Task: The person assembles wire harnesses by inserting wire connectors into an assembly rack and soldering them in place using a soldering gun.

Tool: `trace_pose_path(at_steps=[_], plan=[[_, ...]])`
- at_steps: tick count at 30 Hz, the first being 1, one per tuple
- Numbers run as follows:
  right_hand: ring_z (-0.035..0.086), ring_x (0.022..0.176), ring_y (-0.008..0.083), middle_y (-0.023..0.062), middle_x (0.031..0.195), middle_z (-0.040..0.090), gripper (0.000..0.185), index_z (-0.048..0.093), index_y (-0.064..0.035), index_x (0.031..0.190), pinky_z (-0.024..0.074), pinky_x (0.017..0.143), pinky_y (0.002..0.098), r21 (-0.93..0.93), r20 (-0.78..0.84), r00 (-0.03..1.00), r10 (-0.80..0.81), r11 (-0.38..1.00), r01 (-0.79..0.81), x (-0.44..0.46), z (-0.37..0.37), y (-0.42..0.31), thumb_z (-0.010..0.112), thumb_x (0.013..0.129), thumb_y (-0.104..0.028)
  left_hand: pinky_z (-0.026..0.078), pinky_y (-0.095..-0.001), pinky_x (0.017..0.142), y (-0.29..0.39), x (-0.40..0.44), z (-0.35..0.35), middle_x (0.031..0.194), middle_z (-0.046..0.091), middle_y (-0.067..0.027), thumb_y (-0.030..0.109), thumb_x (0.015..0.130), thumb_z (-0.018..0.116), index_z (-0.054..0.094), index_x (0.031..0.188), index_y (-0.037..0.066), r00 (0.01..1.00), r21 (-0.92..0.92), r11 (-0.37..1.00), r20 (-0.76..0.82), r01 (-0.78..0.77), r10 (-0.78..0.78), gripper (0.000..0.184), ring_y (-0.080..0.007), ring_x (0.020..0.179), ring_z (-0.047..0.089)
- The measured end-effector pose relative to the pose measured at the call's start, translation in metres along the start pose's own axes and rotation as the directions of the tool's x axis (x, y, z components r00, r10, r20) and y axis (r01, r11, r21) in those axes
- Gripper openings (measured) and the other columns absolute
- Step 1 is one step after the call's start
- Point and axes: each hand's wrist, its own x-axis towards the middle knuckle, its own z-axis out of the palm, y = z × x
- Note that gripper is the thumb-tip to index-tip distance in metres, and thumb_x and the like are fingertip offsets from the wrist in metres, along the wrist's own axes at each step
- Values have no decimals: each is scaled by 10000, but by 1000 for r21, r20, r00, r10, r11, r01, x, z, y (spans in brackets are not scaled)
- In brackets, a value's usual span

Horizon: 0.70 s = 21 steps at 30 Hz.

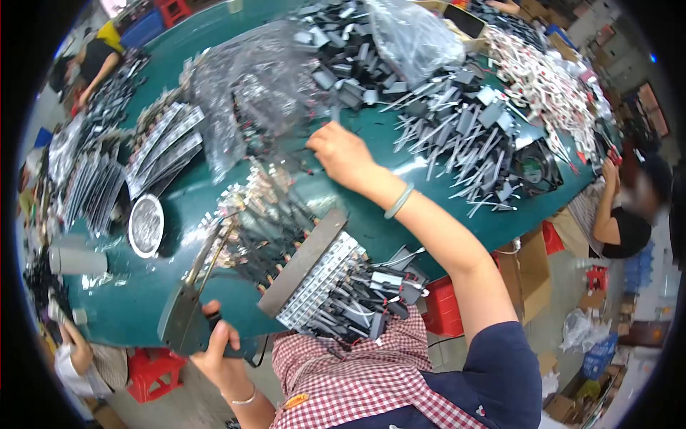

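Note:
At the lower left, my left hand (pixel 223 354) is wrapped round the grip of a dark soldering gun (pixel 184 314). Its thin metal tip and a feed tube reach up over the work. My right hand (pixel 341 151) is over the table with fingers curled together, and what they pinch, if anything, is too small to tell. Just beyond it are small dark wired parts and a clear plastic bag (pixel 264 79). Between my arms, a long grey bar (pixel 304 261) lies across a row of boards (pixel 325 279) with black wired parts along both sides.
Stacks of board strips (pixel 168 146) and a white bowl (pixel 146 225) stand at left. Grey parts with white ties (pixel 457 136), white cables (pixel 543 86) and a black fan (pixel 537 168) fill the right. Other people sit around the green table (pixel 207 304). Red stools (pixel 153 375) stand below.

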Motion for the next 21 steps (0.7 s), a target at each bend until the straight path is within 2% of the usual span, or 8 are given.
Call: trace_pose_path(at_steps=[2, 3, 8, 10, 12, 14, 18, 21], plan=[[641, 1019, 267, 49, 1083, 679, 212, 703, -50, 1002, 547, 846, 374, 231, -113, 993, 16, 973, 10, -13, -23, -8, 669, 807, 28, 396, -204, 459, -1, 6, -2, 1137, 654, -220, -56, 800, 657, 521, 1309, -66, 1000, 29, 1000, 11, -2, 1, 527, -107, 564, 513], [647, 1013, 284, 67, 1062, 685, 236, 699, -33, 987, 549, 836, 382, 212, -159, 987, 27, 977, 8, -19, -40, -11, 657, 774, 60, 394, -202, 459, 0, 9, 0, 1138, 653, -219, -54, 801, 658, 522, 1308, -66, 1000, 39, 999, 12, 12, -12, 524, -105, 564, 510], [653, 1029, 293, 92, 1041, 692, 287, 706, -33, 993, 547, 845, 395, -194, -304, 952, 44, 975, -108, -72, -135, 10, 622, 726, 29, 380, -208, 456, -4, 20, 10, 1160, 642, -222, -50, 802, 660, 527, 1298, -64, 999, 69, 998, 47, 5, -8, 515, -102, 554, 492], [651, 1064, 298, 92, 1069, 697, 293, 705, -37, 1016, 538, 898, 420, -337, -224, 974, 26, 936, -102, -84, -147, 35, 616, 742, 18, 375, -215, 455, -7, 22, 16, 1161, 638, -228, -40, 808, 664, 519, 1310, -65, 996, 64, 998, 90, 14, -20, 523, -107, 552, 491], [648, 1058, 290, 76, 1052, 692, 248, 707, -47, 1002, 509, 979, 444, -421, -93, 988, -121, 904, 71, -86, -146, 59, 614, 772, -43, 370, -221, 457, -7, 23, 23, 1155, 635, -231, -28, 813, 668, 511, 1320, -67, 992, 64, 998, 122, 28, -35, 533, -111, 552, 492], [646, 1002, 262, 70, 993, 675, 229, 708, -68, 991, 513, 960, 440, -373, 35, 986, -166, 913, 167, -85, -145, 71, 623, 778, -76, 366, -225, 462, -5, 20, 34, 1141, 633, -231, -13, 816, 674, 503, 1328, -70, 990, 68, 996, 127, 50, -58, 543, -115, 554, 494], [649, 761, 270, 89, 880, 672, 342, 713, -51, 1010, 546, 647, 356, -234, -253, 938, -238, 956, 179, -66, -155, 44, 654, 682, 30, 378, -224, 482, 2, 6, 35, 1128, 631, -232, 9, 802, 678, 498, 1331, -73, 993, 123, 992, 116, 11, -25, 564, -108, 521, 471], [635, 727, 245, 83, 859, 657, 397, 719, -26, 1064, 520, 580, 337, -35, -228, 953, -200, 980, 197, -83, -138, -32, 673, 674, 35, 397, -221, 482, -3, -3, 29, 1121, 647, -232, 19, 793, 683, 511, 1308, -87, 992, 172, 985, 112, 35, -55, 554, -110, 511, 475]])
